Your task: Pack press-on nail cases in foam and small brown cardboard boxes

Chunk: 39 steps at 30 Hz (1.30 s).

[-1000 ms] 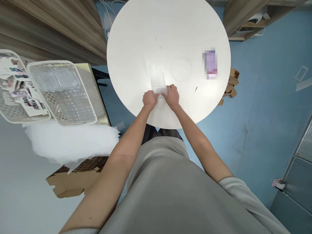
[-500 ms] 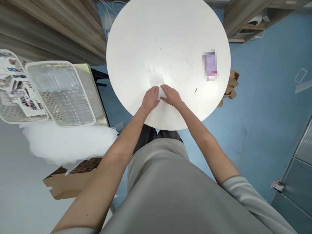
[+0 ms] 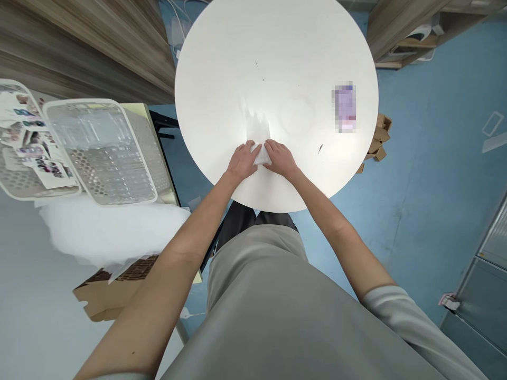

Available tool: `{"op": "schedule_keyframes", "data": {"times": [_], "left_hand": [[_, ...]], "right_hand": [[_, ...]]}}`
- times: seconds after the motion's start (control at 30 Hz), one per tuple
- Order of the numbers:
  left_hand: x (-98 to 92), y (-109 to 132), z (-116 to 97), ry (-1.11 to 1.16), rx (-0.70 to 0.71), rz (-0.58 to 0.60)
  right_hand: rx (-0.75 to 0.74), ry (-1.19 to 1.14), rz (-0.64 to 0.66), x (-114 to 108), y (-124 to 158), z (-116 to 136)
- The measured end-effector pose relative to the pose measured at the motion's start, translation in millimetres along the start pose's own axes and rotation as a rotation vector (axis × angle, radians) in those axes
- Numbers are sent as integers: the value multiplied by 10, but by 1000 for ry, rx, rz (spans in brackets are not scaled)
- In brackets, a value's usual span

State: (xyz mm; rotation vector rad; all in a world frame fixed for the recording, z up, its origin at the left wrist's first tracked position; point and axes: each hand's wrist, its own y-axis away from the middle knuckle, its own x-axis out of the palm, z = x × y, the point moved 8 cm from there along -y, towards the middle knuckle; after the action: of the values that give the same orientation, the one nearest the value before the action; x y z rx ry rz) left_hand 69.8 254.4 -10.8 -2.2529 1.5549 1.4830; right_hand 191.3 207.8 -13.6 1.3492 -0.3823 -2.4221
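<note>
Closest in, a grey shirt [image 3: 253, 306] fills the foreground, with dark trousers [image 3: 273, 218] just showing past its hem. Both arms stretch out over the near part of a round white table [image 3: 277, 47], and here are the hands! The left hand [image 3: 242, 161] has bent fingers up against one side of a small white packet [image 3: 261, 155]; the right hand [image 3: 280, 157] mirrors it on the other side, fingers bent too. Clamped tight or only pressing? I can't tell from up here. The packet sits between them, near the table's front edge, partly hidden by the fingers. Just beyond it a thin, see-through white sheet [image 3: 257, 127] lies flat on the tabletop.

Out to the left, a cardboard box [image 3: 111, 303] sits partly under a big white pile [image 3: 111, 227]. Past that, two baskets: one [image 3: 83, 101] holds clear plastic boxes [image 3: 103, 132], and its neighbour [image 3: 16, 82] holds printed cards [image 3: 55, 173]. Over on the table's right side lies a purple item [image 3: 345, 105], blurred into blocks. Small brown cartons [image 3: 379, 138] show beyond that edge, on a blue floor [image 3: 420, 158], and farther still, top right, stands a wooden shelf [image 3: 396, 34].
</note>
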Motion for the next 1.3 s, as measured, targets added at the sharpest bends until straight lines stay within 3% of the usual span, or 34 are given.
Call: {"op": "schedule_keyframes", "data": {"times": [0.37, 0.63, 0.93, 1.17, 1.3], "left_hand": [[-176, -21, 187, 134, -152, 33], [-302, -161, 394, 240, -359, -85], [-295, -346, 406, 195, -502, -143], [-274, -576, 534, 177, -461, -150], [-359, -743, 422, 123, -295, -200]], "right_hand": [[-24, 0, -7, -241, -41, -64], [161, -54, -27, -235, -311, -327], [475, -218, -37, -5, -301, -517], [676, -261, -93, 51, -290, -531], [704, -251, -87, 77, -241, -495]]}}
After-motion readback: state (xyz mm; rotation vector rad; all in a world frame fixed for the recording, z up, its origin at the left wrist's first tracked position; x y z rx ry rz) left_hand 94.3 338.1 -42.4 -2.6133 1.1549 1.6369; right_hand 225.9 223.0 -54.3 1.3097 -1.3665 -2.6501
